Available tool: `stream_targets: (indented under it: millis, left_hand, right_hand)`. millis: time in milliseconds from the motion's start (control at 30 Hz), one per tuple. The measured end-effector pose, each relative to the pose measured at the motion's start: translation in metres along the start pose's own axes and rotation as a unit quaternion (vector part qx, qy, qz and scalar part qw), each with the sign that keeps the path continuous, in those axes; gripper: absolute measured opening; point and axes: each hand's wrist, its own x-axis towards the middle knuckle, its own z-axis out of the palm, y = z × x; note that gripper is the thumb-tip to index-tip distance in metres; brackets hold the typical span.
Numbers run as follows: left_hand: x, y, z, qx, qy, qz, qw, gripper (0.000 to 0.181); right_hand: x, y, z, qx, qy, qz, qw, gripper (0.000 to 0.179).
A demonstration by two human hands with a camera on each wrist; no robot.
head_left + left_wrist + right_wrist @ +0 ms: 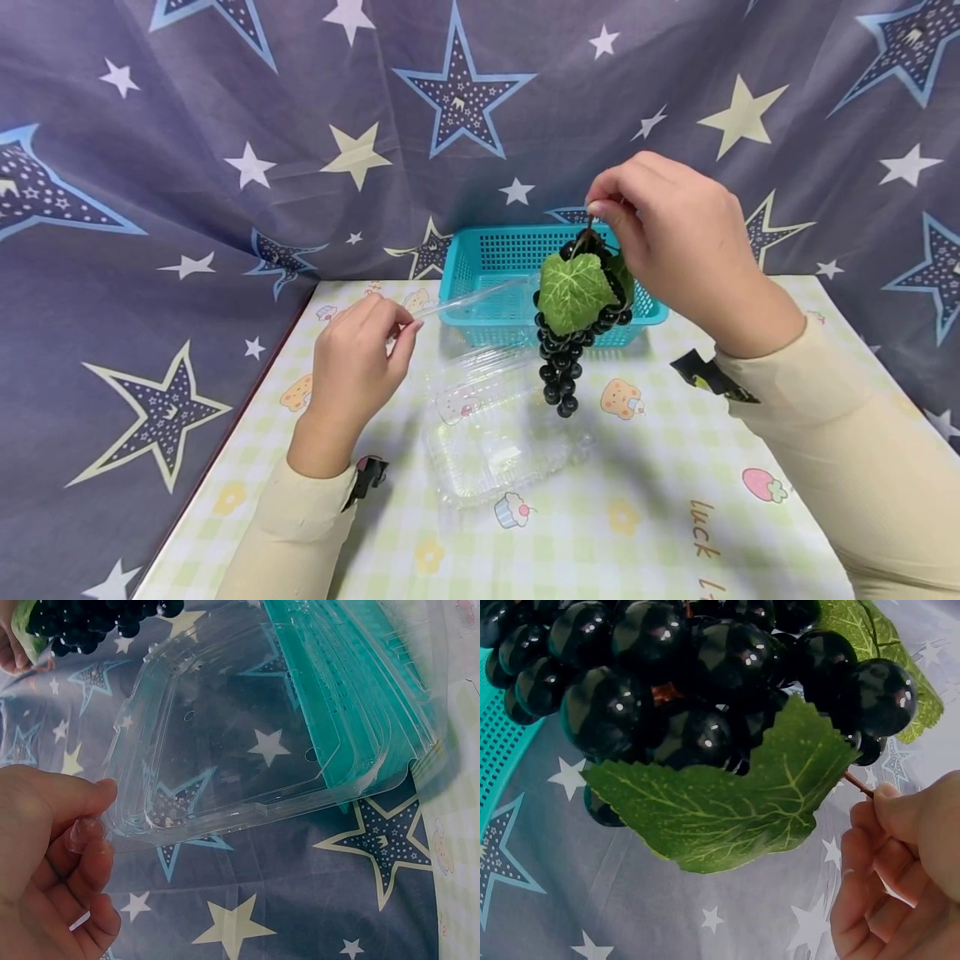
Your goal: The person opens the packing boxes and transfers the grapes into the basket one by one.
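Observation:
My right hand (671,229) pinches the stem of a bunch of dark grapes (564,367), which hangs in the air. Green leaves (576,292) spread near its top; in the right wrist view the thin stem (859,784) runs between thumb and finger. My left hand (363,367) pinches the edge of the raised lid of a clear plastic clamshell box (487,450). That lid (225,727) stands tilted up in the left wrist view. The box's base lies on the table below the grapes, and I see nothing in it.
Behind the box stands a turquoise plastic basket (487,236), partly hidden by the grapes and the lid. A checked tablecloth (600,533) covers the table. At the back and left hangs a grey curtain (300,125) with stars.

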Motion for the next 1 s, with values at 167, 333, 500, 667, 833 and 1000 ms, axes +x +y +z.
stream_targets:
  millis: [167, 333, 500, 667, 833, 1000]
  left_hand:
    - [0.000, 0.000, 0.000, 0.000, 0.000, -0.001, 1.0000, 0.009]
    - [0.000, 0.000, 0.000, 0.000, 0.001, 0.000, 1.0000, 0.009]
    - [0.000, 0.000, 0.000, 0.001, -0.001, 0.000, 1.0000, 0.008]
    - [0.000, 0.000, 0.000, 0.001, 0.000, 0.000, 1.0000, 0.008]
    - [0.000, 0.000, 0.000, 0.001, 0.002, 0.001, 1.0000, 0.009]
    - [0.000, 0.000, 0.000, 0.003, 0.002, 0.001, 1.0000, 0.010]
  right_hand:
    - [0.003, 0.004, -0.003, 0.001, -0.001, 0.001, 1.0000, 0.017]
    - [0.007, 0.008, -0.004, -0.002, 0.001, 0.002, 1.0000, 0.016]
    - [0.011, 0.012, -0.005, -0.005, 0.004, 0.013, 0.9999, 0.015]
    - [0.017, 0.019, -0.004, -0.016, 0.003, 0.018, 0.9997, 0.018]
    - [0.020, 0.025, -0.004, -0.031, 0.004, 0.021, 0.9993, 0.019]
    - [0.027, 0.032, -0.004, -0.043, 0.001, 0.020, 0.9989, 0.024]
